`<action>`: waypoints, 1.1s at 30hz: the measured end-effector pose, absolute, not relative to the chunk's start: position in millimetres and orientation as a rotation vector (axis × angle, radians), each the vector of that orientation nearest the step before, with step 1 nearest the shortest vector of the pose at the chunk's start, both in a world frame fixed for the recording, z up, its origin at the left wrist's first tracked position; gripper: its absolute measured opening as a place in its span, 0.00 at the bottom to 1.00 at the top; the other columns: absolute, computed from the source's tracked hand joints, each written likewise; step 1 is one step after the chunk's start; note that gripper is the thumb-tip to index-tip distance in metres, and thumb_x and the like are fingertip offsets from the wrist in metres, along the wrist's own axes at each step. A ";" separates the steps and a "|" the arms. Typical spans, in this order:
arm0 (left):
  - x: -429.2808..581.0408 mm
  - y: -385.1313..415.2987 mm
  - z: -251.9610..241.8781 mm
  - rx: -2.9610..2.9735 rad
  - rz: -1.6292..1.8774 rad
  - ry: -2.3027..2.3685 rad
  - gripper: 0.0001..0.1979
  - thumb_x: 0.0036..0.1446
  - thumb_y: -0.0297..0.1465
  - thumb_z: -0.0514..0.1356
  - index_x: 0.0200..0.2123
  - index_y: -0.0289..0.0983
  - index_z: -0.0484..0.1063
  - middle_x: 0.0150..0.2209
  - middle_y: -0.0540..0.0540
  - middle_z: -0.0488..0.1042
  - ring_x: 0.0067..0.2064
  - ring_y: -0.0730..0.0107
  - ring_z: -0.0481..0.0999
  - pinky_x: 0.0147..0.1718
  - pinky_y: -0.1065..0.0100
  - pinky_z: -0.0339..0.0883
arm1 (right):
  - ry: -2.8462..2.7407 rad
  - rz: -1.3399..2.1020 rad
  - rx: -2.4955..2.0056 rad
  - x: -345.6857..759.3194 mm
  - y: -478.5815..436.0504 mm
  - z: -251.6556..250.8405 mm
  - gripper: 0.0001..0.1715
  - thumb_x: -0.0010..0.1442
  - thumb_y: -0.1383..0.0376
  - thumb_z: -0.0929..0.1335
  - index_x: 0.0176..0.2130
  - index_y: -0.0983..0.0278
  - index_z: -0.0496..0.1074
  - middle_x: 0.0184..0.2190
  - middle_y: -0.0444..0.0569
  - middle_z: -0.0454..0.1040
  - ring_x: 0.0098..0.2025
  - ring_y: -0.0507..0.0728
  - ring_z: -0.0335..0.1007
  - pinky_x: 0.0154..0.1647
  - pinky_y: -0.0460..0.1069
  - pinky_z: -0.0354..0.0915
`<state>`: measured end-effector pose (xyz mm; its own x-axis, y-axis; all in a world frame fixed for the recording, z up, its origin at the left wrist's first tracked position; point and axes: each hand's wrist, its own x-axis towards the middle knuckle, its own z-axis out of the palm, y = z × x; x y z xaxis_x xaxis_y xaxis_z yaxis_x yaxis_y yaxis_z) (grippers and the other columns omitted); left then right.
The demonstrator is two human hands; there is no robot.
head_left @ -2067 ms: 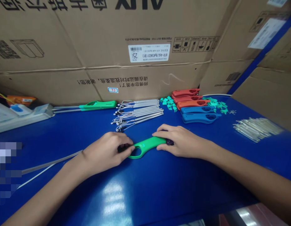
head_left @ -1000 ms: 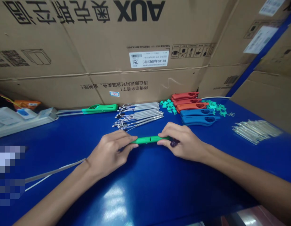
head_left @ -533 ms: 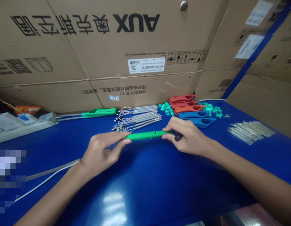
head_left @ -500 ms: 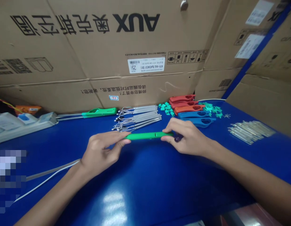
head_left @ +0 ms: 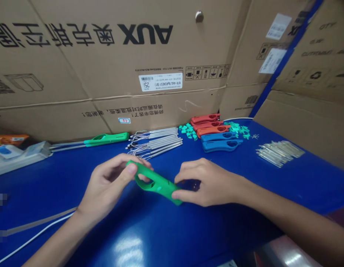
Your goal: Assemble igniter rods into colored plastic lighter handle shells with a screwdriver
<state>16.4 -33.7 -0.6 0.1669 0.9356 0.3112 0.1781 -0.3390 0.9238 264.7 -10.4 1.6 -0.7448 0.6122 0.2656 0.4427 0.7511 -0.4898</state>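
Blue workbench (head_left: 166, 237) meets AUX cartons (head_left: 144, 66) along its far edge, where metal rods (head_left: 155, 142) and red and blue handles (head_left: 220, 145) lie in rows. Nearer the front edge, a green plastic handle (head_left: 157, 187) tilts between the two separated hands. The left hand (head_left: 107, 185) curls around its looped end; the right hand (head_left: 207, 183) meets its lower end, though whether it grips is unclear.

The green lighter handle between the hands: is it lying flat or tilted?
Tilted: the green lighter handle slants, upper end by the left hand, lower end at the right hand.
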 end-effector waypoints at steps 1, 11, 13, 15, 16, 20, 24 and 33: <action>20.6 -35.3 -1.5 1.551 1.238 1.044 0.12 0.59 0.42 0.60 0.35 0.38 0.72 0.33 0.47 0.79 0.29 0.68 0.78 0.28 0.69 0.75 | -2.524 0.574 -0.777 263.1 -13.0 2.2 0.13 0.59 0.57 0.70 0.37 0.65 0.78 0.30 0.46 0.75 0.29 0.50 0.68 0.31 0.46 0.61; 37.6 -41.2 -12.2 1.424 1.174 1.203 0.21 0.57 0.43 0.63 0.21 0.37 0.59 0.14 0.56 0.64 0.16 0.80 0.61 0.15 0.78 0.55 | -2.213 0.663 -0.778 245.0 -24.7 -9.5 0.18 0.58 0.62 0.71 0.49 0.61 0.71 0.29 0.41 0.69 0.25 0.48 0.62 0.27 0.44 0.61; 40.4 -42.6 -12.2 1.445 1.122 1.172 0.22 0.56 0.44 0.63 0.21 0.36 0.60 0.14 0.56 0.64 0.16 0.81 0.60 0.15 0.78 0.54 | -2.175 0.745 -0.788 238.3 -27.4 -8.7 0.26 0.58 0.62 0.70 0.56 0.58 0.66 0.31 0.41 0.72 0.24 0.47 0.61 0.26 0.43 0.61; 43.7 -45.2 -11.5 1.472 1.058 1.117 0.23 0.54 0.45 0.63 0.20 0.36 0.60 0.15 0.55 0.64 0.17 0.81 0.59 0.16 0.78 0.54 | -2.115 0.861 -0.753 232.4 -29.2 -5.6 0.24 0.58 0.64 0.69 0.54 0.59 0.67 0.30 0.40 0.73 0.23 0.46 0.62 0.25 0.42 0.61; 45.1 -47.0 -11.1 1.485 1.024 1.076 0.23 0.54 0.46 0.64 0.20 0.36 0.62 0.16 0.54 0.64 0.18 0.81 0.59 0.16 0.78 0.55 | -2.077 0.919 -0.734 230.8 -29.8 -3.1 0.21 0.57 0.66 0.69 0.51 0.60 0.68 0.29 0.39 0.72 0.23 0.46 0.62 0.25 0.42 0.61; 47.0 -54.7 -10.4 1.533 0.911 0.881 0.16 0.52 0.44 0.66 0.30 0.36 0.71 0.29 0.49 0.72 0.25 0.76 0.67 0.22 0.76 0.63 | -1.997 1.007 -0.829 242.1 -33.2 13.1 0.16 0.47 0.71 0.71 0.37 0.62 0.66 0.23 0.37 0.68 0.22 0.46 0.59 0.20 0.40 0.57; 46.0 -58.2 -12.3 1.645 0.894 0.895 0.08 0.55 0.36 0.65 0.35 0.38 0.73 0.41 0.46 0.74 0.32 0.74 0.72 0.30 0.73 0.68 | -2.046 0.831 -1.070 290.3 -37.3 25.3 0.14 0.55 0.66 0.69 0.38 0.59 0.60 0.20 0.36 0.67 0.19 0.47 0.58 0.17 0.42 0.53; 50.0 -55.5 -15.8 2.001 0.867 1.016 0.03 0.56 0.30 0.62 0.30 0.37 0.74 0.38 0.48 0.76 0.33 0.75 0.73 0.32 0.74 0.68 | -2.568 0.030 -1.218 404.7 -20.7 -10.9 0.07 0.67 0.63 0.61 0.37 0.61 0.66 0.22 0.42 0.68 0.20 0.51 0.62 0.22 0.47 0.56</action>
<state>50.0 -55.5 -15.8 0.4635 0.8534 0.2385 0.3701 -0.4310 0.8230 404.7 -20.7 -10.9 -0.5965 0.7601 0.2578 0.7538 0.6409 -0.1451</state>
